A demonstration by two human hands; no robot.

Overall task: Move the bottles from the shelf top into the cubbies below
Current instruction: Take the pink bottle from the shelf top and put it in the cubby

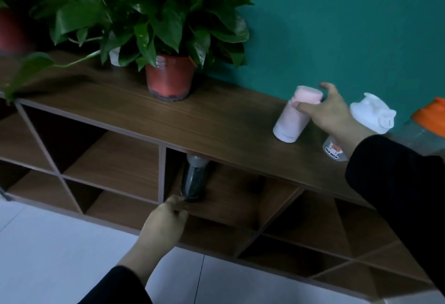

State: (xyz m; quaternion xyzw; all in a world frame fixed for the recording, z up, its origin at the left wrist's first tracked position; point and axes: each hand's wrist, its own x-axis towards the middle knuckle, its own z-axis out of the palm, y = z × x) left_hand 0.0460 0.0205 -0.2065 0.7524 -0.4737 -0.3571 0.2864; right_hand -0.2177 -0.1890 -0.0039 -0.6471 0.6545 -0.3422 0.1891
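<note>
A dark bottle (193, 178) with a pale cap stands in the upper middle cubby (231, 197), just under the wooden shelf top (192, 115). My left hand (166, 219) reaches in from below, its bunched fingertips on the bottle's base. A pink bottle (292, 118) stands on the shelf top at the right. My right hand (332, 113) is spread around its cap, thumb touching the front and index finger lifted behind it. A clear bottle with a white lid (370, 113) stands behind my right wrist, partly hidden. An orange-lidded bottle (431, 115) sits at the right edge.
A leafy plant in a red pot (169, 77) stands on the shelf top at the middle, and another red pot (12, 31) at the far left. Diagonal and square cubbies (115, 159) run along the unit. A teal wall is behind and white floor tiles (60, 243) below.
</note>
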